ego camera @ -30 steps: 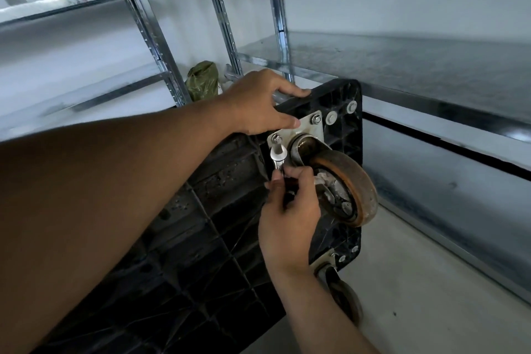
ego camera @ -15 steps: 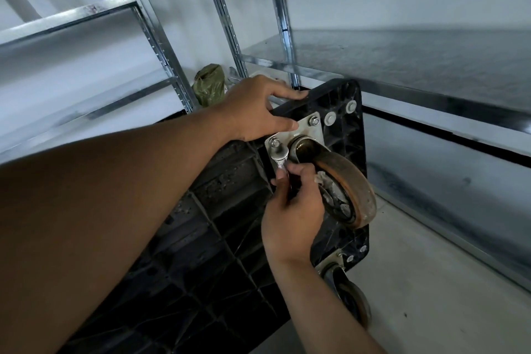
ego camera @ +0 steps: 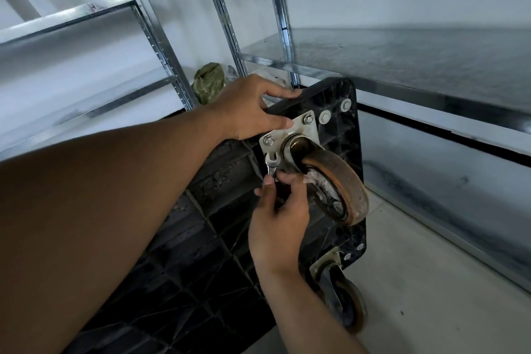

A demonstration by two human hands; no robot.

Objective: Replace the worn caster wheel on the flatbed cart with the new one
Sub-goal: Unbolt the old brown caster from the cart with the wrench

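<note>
The black flatbed cart (ego camera: 207, 238) stands tipped on its side, ribbed underside toward me. A worn brown caster wheel (ego camera: 339, 184) is bolted to its upper corner by a metal mounting plate (ego camera: 311, 129). My left hand (ego camera: 253, 108) grips the cart's top edge, thumb lying on the plate. My right hand (ego camera: 280, 215) pinches a small open-end wrench (ego camera: 271, 164), whose jaw sits just under the plate's lower-left bolt (ego camera: 269, 141). A second caster (ego camera: 344, 296) is at the lower corner.
Metal shelving uprights (ego camera: 230, 23) and shelves surround the cart: one shelf (ego camera: 416, 66) runs right behind it. A green bag (ego camera: 208, 86) lies on the floor in the corner. Pale floor (ego camera: 431, 282) opens to the right of the cart.
The view has drifted slightly. My right hand has lowered the wrench a little, so its jaw now sits just below the lower-left bolt. My left hand keeps its hold.
</note>
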